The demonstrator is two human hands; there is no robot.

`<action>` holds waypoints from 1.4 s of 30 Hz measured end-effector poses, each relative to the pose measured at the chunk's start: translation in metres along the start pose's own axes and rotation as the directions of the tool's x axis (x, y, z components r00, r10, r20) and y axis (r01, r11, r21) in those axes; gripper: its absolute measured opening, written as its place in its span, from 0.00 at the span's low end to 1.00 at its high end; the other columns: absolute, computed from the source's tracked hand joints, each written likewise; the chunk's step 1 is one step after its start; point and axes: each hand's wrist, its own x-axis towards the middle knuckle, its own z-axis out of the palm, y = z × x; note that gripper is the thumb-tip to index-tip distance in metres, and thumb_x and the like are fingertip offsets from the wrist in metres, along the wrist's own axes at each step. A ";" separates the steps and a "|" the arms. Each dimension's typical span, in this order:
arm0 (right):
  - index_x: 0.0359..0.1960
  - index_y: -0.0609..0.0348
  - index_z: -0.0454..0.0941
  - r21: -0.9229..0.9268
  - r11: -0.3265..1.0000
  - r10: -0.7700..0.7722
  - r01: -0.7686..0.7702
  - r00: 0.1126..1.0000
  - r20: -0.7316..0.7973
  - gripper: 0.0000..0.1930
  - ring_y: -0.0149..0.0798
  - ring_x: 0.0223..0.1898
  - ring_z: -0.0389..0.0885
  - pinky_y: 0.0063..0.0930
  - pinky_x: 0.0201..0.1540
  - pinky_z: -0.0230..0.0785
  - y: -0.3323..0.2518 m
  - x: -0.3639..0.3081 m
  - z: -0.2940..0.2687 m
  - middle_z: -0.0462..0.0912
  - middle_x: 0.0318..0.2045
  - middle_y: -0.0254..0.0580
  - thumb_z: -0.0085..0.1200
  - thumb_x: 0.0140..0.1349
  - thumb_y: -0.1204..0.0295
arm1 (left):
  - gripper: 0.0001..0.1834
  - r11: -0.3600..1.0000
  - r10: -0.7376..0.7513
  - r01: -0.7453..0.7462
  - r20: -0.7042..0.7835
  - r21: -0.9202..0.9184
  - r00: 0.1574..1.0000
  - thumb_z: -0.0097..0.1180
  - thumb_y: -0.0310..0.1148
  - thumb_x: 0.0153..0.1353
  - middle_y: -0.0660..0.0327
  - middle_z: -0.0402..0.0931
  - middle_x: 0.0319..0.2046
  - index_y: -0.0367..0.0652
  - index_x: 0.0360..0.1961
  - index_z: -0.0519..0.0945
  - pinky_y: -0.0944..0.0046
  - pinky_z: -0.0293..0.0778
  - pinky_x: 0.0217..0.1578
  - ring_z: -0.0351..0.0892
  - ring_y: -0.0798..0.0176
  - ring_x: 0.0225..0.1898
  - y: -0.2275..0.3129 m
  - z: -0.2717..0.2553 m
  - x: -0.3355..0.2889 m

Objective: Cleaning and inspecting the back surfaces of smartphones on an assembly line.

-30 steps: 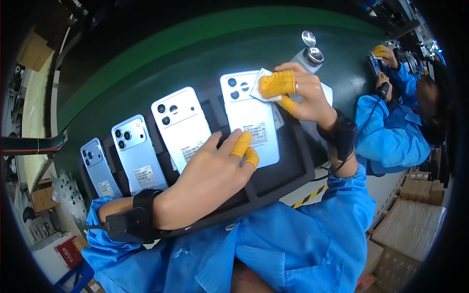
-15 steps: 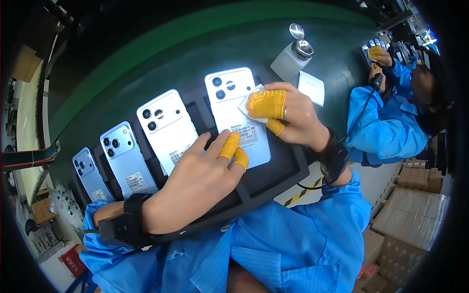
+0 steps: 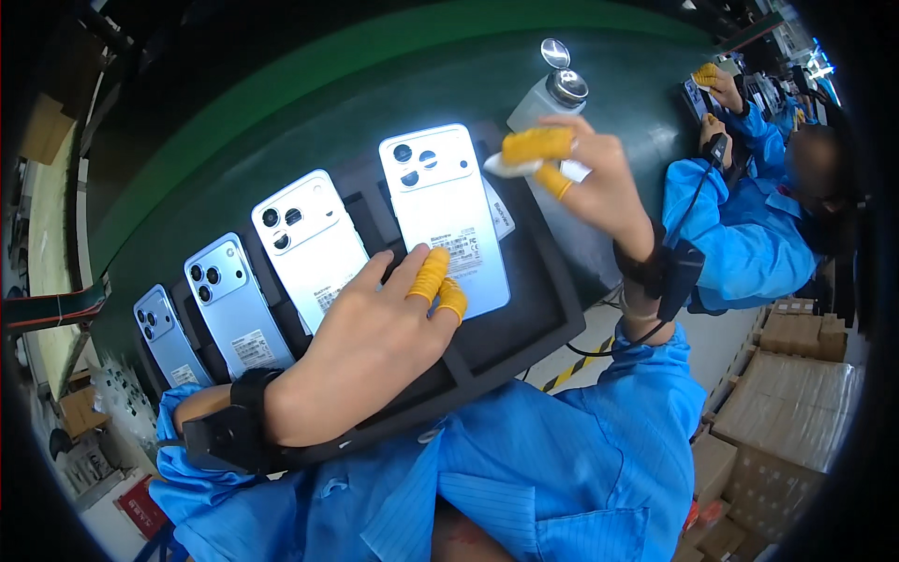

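Several light-blue smartphones lie back up in a slanting row on a black tray (image 3: 524, 328). My left hand (image 3: 375, 323) rests its stretched fingertips on the lower left part of the rightmost phone (image 3: 440, 206); yellow finger cots cover two of its fingers. Just off that phone's upper right edge, my right hand (image 3: 590, 169) pinches a folded white wipe (image 3: 510, 167) between fingers in yellow cots. A pale piece with print (image 3: 502, 211) shows beside the phone's right edge. Left of it lie a second phone (image 3: 304, 220), a third phone (image 3: 229, 290) and a smaller-looking phone (image 3: 167, 328).
A frosted dispenser bottle (image 3: 534, 105) with its metal lid flipped up stands beyond my right hand. White paper (image 3: 576, 170) is mostly hidden behind that hand. At the right, a co-worker in blue (image 3: 740, 220) handles phones. Cardboard boxes (image 3: 796, 403) are stacked at lower right.
My right hand has lifted the wipe off the rightmost phone and moved right and up, uncovering the phone's upper right side. My left hand stays on the phone.
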 end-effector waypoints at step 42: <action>0.55 0.57 0.74 -0.219 0.952 0.093 -0.214 0.883 -0.459 0.23 0.41 0.51 0.74 0.32 0.56 0.62 0.028 0.007 -0.003 0.78 0.50 0.45 0.60 0.56 0.70 | 0.39 0.787 -0.592 0.617 -0.303 -0.014 0.747 0.67 0.48 0.42 0.45 0.65 0.60 0.38 0.55 0.73 0.53 0.53 0.66 0.51 0.46 0.69 -0.079 -0.007 -0.112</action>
